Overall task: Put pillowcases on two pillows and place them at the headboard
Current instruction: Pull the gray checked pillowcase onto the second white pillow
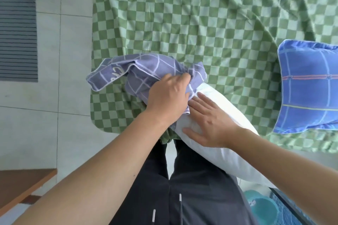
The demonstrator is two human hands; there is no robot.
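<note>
The right hand (210, 122) lies flat, fingers spread, pressing the bare white pillow (225, 151) that rests against the person's legs at the bed (182, 23) edge. Just beyond, the left hand (168, 97) grips the bunched purple pillowcase (139, 75) over the pillow's far end. Farther right, a blue cased pillow (309, 87) lies on the bed.

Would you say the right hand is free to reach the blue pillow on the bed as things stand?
Probably yes: the right hand lies flat on the white pillow, holding nothing, and only bare bedspread separates it from the blue pillow.
</note>
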